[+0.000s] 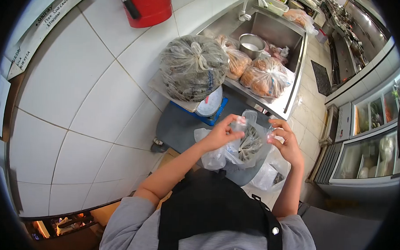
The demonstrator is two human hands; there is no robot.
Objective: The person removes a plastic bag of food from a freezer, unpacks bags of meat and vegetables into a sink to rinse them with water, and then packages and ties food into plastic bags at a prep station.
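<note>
An open clear plastic bag (261,152) stands on the dark grey stool or table in front of me. Greyish, stringy-looking pieces (250,143) lie inside it; their kind I cannot make out. My left hand (224,133) pinches the bag's rim on one side. On the opposite side my right hand (286,141) grips the rim between thumb and fingers, so the mouth is spread apart. Crumpled white plastic (213,157) rests beside the bag, near my left forearm. Just beyond, a large knotted bag (191,72) of dark grey contents sits on a blue weighing scale (211,111).
A steel sink (278,30) holds a metal pot (252,44). Knotted bags of orange-brown food (267,76) lie at its near edge. Another plastic bag (267,176) is low at my right. A red container (149,8) is by the tiled wall; glass-door fridges (366,155) stand right.
</note>
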